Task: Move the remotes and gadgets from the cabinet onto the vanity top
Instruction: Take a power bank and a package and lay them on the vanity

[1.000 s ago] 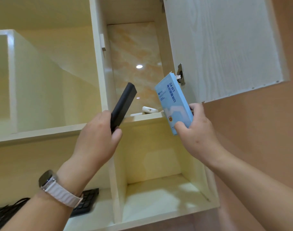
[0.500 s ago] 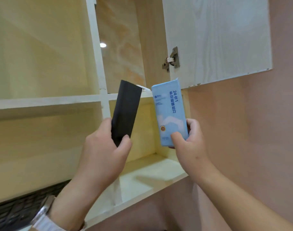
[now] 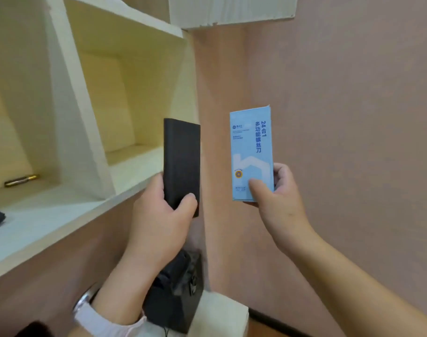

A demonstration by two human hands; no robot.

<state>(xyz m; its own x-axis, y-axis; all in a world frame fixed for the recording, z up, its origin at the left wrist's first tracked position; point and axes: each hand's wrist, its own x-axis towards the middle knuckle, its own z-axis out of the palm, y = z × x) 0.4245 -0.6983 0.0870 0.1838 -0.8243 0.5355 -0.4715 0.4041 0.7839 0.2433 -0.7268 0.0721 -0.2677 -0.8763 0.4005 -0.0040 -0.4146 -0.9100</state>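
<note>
The light blue box [image 3: 251,154], right of centre in the frame and held upright, carries dark blue print running sideways down its front: "24合1" and beside it "多功能螺丝刀". A small logo and lines of fine print near its upper left are too small to read, as are the round yellow-and-blue seal lower down and the print beneath it. Nothing else carries legible text.

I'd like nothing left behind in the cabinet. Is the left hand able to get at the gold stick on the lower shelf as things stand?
Probably not yet: the left hand is full, its grip closed around the black slab. The gold stick lies exposed on the open shelf, nothing blocking it.
</note>
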